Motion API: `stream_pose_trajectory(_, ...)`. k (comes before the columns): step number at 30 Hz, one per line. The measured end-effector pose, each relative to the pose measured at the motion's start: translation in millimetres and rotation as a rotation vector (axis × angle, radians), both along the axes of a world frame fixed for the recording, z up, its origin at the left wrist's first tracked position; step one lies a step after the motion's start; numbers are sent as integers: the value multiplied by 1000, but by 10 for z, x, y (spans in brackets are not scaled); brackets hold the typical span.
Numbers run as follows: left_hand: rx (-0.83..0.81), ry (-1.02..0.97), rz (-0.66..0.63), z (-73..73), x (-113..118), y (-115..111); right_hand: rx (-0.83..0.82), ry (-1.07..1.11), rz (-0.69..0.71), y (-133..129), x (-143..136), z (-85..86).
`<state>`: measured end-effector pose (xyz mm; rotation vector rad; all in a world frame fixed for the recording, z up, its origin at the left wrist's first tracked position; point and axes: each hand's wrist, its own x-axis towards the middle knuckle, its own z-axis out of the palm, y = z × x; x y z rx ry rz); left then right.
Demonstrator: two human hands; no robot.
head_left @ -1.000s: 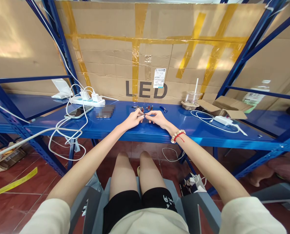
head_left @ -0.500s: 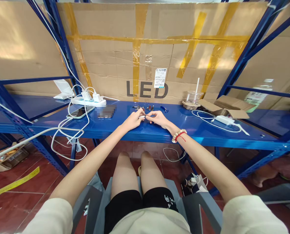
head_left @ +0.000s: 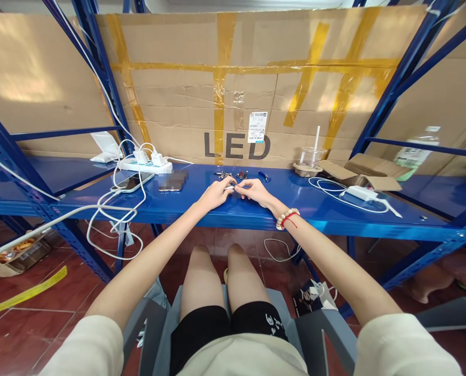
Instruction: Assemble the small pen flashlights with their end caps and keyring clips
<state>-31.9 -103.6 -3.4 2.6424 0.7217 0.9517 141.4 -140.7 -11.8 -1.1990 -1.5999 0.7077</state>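
Note:
Both hands meet over the front of the blue shelf (head_left: 194, 204), fingertips nearly touching. My left hand (head_left: 216, 193) is closed on a small silvery metal piece (head_left: 229, 187). The fingers of my right hand (head_left: 254, 191) pinch at the other end of that piece; its exact shape is too small to tell. Just behind the hands lie several small metal parts (head_left: 222, 174), some reddish-brown pieces (head_left: 240, 174) and a small blue item with a metal ring (head_left: 264, 176).
On the left are a white power strip (head_left: 147, 165) with cables, a phone (head_left: 133, 182) and a dark, blurred device (head_left: 172, 181). A plastic cup (head_left: 310, 158), an opened carton (head_left: 368, 169) and a white adapter (head_left: 361, 193) stand right. Cardboard (head_left: 178, 104) rises behind.
The view has shifted slightly. Both hands stay in nearly the same place, with the fingers slightly changed around the small metal piece.

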Motion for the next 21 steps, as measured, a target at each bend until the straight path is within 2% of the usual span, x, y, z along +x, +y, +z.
stream_pose_trajectory(9, -17, 28, 44, -18, 13, 21, -41, -4, -42, 16, -14, 6)
stream_pose_trajectory(21, 22, 30, 61, -8, 25, -7, -54, 15, -22, -2, -22, 24)
